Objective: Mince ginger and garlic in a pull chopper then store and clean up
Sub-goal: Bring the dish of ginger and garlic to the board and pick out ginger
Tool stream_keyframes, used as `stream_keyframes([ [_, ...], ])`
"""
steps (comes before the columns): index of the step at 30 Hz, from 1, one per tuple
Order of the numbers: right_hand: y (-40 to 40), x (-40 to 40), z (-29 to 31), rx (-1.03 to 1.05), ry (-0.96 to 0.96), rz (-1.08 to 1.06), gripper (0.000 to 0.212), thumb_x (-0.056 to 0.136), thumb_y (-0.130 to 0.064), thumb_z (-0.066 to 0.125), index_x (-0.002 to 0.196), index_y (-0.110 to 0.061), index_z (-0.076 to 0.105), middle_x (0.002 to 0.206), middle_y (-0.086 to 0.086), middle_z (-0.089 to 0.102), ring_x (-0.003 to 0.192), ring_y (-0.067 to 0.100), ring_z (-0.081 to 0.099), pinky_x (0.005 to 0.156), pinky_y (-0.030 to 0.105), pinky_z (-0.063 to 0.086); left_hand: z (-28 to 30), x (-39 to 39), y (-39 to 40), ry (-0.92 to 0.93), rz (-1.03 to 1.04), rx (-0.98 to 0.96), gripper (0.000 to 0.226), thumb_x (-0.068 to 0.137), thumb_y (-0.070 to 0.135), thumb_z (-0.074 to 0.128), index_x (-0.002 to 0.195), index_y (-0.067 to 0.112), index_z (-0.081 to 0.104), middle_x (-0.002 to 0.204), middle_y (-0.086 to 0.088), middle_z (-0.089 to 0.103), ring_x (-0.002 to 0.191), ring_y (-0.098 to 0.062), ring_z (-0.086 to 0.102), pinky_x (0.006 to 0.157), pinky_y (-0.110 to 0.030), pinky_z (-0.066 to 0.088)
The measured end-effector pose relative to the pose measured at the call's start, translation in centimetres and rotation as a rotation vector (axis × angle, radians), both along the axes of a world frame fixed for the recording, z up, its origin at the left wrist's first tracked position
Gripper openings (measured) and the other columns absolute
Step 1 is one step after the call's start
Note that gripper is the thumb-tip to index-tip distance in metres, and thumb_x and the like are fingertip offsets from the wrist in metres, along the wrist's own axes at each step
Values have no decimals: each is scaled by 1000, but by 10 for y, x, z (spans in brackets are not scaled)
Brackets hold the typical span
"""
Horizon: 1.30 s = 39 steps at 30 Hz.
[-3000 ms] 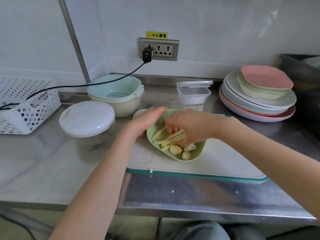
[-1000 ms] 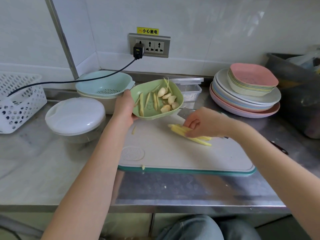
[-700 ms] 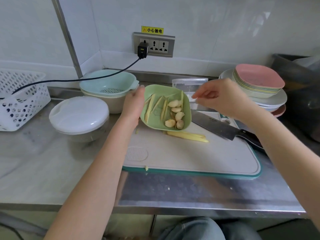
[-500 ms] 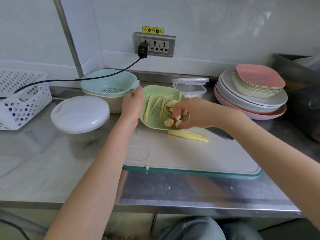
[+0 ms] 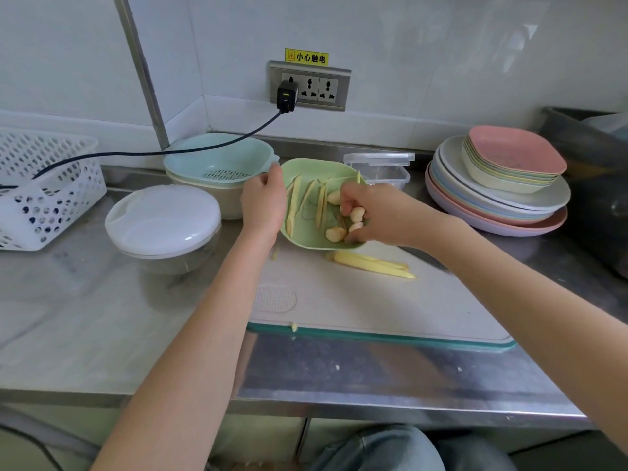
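My left hand [image 5: 263, 205] grips the left rim of a green dish [image 5: 306, 237] and holds it tilted above the white cutting board [image 5: 373, 300]. Ginger strips [image 5: 295, 205] and several garlic cloves [image 5: 335, 233] lie in the dish. My right hand [image 5: 377, 215] reaches into the dish, its curled fingers pinching garlic cloves [image 5: 357, 213]. More ginger strips [image 5: 372, 263] lie on the board below the dish. The pull chopper [image 5: 163, 226], a clear bowl with a white lid, stands on the counter to the left.
A knife blade [image 5: 424, 258] shows on the board behind my right forearm. At the back stand a teal colander in a bowl [image 5: 217, 164], a clear lidded container [image 5: 380, 166] and stacked plates [image 5: 496, 198]. A white basket [image 5: 44, 185] is far left, a dark bin [image 5: 594, 164] far right.
My left hand lifted the dish off the board and tilted it. My right hand laid ginger strips on the board, rose, then went back into the dish and took hold of garlic cloves.
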State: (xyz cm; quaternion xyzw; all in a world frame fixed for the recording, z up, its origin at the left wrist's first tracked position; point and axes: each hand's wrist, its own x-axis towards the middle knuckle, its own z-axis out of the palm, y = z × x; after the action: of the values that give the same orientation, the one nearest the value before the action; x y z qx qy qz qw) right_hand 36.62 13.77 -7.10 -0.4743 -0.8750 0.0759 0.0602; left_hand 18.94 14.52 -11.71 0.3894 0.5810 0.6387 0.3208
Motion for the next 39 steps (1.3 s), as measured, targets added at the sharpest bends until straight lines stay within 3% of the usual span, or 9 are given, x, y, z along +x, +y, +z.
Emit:
stream_keyframes([
  [4, 7, 7, -1, -79, 207, -44, 18, 78, -14, 73, 84, -17, 56, 84, -2, 63, 73, 12, 54, 66, 29, 46, -1, 1, 0, 41, -7, -8, 34, 99, 27, 42, 65, 25, 41, 68, 8, 47, 63, -5, 42, 60, -19, 33],
  [10, 3, 21, 9, -187, 698, -274, 20, 78, -24, 77, 78, -13, 60, 72, -5, 71, 63, 4, 63, 69, 24, 54, 2, -7, 1, -56, 9, -83, 30, 97, 27, 40, 68, 19, 46, 72, 0, 50, 73, -19, 46, 68, -31, 37],
  [17, -25, 48, -25, -380, 879, -499, 17, 74, -16, 80, 78, -5, 67, 85, 16, 71, 77, 25, 70, 77, 30, 59, 4, -14, 5, -230, 11, -163, 26, 91, 31, 41, 94, 13, 59, 91, -6, 61, 82, -22, 56, 71, -35, 45],
  [20, -32, 39, -44, -343, 794, -519, 14, 75, -18, 80, 81, -8, 72, 75, 8, 70, 63, 14, 65, 63, 18, 56, 3, -14, 4, -199, 9, -151, 26, 92, 31, 41, 91, 13, 59, 90, -7, 61, 82, -22, 56, 72, -35, 46],
  [24, -26, 35, -32, -2, 642, -438, 10, 78, -24, 76, 74, -19, 69, 66, -11, 64, 55, -3, 56, 54, 5, 41, 0, -13, 4, -149, 13, -105, 25, 93, 30, 42, 77, 15, 55, 84, -7, 59, 78, -22, 55, 69, -34, 44],
  [27, -21, 31, -14, 171, 678, -312, 4, 83, -21, 72, 80, -19, 69, 73, -10, 65, 65, 0, 57, 65, 12, 46, 0, -12, 5, -168, 11, -101, 23, 94, 30, 43, 79, 16, 55, 86, -6, 60, 81, -22, 56, 71, -35, 47],
  [30, -16, 18, -3, 182, 605, -197, 5, 85, -18, 69, 89, -20, 69, 81, -8, 66, 66, 1, 54, 62, 7, 42, 1, -13, 4, -208, 2, -110, 20, 93, 29, 44, 85, 17, 58, 88, -2, 63, 87, -23, 60, 79, -37, 51],
  [33, -10, 1, -2, 156, 495, -113, 17, 86, -12, 66, 102, -17, 68, 97, -2, 68, 82, 12, 60, 75, 22, 49, 0, -12, 3, -187, -32, -87, 19, 94, 28, 45, 80, 21, 56, 85, 3, 62, 86, -18, 58, 82, -35, 50],
  [39, 22, -33, 0, 96, -17, 217, 52, 82, -11, 69, 129, -25, 54, 125, -1, 58, 116, 20, 48, 98, 36, 41, -1, -15, 3, -133, -166, -147, 31, 90, 39, 51, 107, 17, 65, 102, -1, 70, 96, -20, 66, 89, -39, 53],
])
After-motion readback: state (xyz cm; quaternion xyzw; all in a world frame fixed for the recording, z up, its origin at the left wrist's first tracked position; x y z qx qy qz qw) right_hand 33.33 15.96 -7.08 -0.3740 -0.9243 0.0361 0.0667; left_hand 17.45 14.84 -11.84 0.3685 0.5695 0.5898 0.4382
